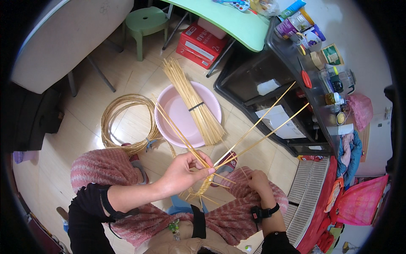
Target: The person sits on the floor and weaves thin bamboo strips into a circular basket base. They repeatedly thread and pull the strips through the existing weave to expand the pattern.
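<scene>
My left hand pinches a small woven piece of yellow plant strands between thumb and fingers, above my lap. Long thin stakes fan out from it to the upper right, and more slant to the upper left. Short ends stick out below the weave. Over my right knee, my right hand has its fingers curled at a fine strand that arcs from the work. Ahead, a bundle of straight sticks, tied with a dark band, rests across a pink plastic basin.
A coil of tan strands, tied in blue, lies left of the basin. Beyond stand a green stool, a red carton and a green table. A dark cabinet at right carries red-handled scissors and several jars.
</scene>
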### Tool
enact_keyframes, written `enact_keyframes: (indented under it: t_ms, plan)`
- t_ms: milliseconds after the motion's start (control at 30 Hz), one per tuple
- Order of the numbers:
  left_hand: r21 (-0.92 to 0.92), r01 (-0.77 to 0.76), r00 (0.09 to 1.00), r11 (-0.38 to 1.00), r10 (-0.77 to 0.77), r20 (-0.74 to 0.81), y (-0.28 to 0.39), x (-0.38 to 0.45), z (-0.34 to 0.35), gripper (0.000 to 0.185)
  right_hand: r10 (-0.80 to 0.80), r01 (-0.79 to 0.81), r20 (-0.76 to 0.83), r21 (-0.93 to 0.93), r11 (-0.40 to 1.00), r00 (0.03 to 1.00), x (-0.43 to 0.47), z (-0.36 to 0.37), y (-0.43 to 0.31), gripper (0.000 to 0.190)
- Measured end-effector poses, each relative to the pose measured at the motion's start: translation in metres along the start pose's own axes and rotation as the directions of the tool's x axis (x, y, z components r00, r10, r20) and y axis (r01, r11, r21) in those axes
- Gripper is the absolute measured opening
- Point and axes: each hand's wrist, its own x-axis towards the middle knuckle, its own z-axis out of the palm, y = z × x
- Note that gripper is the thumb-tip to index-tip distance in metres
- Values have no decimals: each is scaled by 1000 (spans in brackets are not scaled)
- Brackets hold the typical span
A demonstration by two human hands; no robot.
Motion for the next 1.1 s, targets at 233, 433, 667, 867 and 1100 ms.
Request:
enact_keyframes:
  t_ms: [233, 433, 667, 867, 1100]
  plan:
    - [4, 26, 1000, 1000, -26, 12, -2, -1, 4, 10, -116, 110, -133, -48, 993, 984, 76, 18, -23, 12]
    - [10, 65, 997, 998, -65, 39, -3, -1, 2, 11, -101, 187, -412, 172, 967, 906, 168, 47, -71, 4]
    - [16, 135, 991, 991, -135, 12, -8, 0, 0, 12, -222, 388, -588, 171, 906, 778, 210, 51, -96, 7]
    - [23, 134, 990, 991, -135, 27, -7, 4, -1, 13, -85, 361, -475, 528, 769, 876, 214, 55, -123, 12]
    - [31, 88, 996, 996, -89, 19, -8, 5, 1, 14, -50, 213, -409, 364, 907, 911, 218, 46, -133, 12]
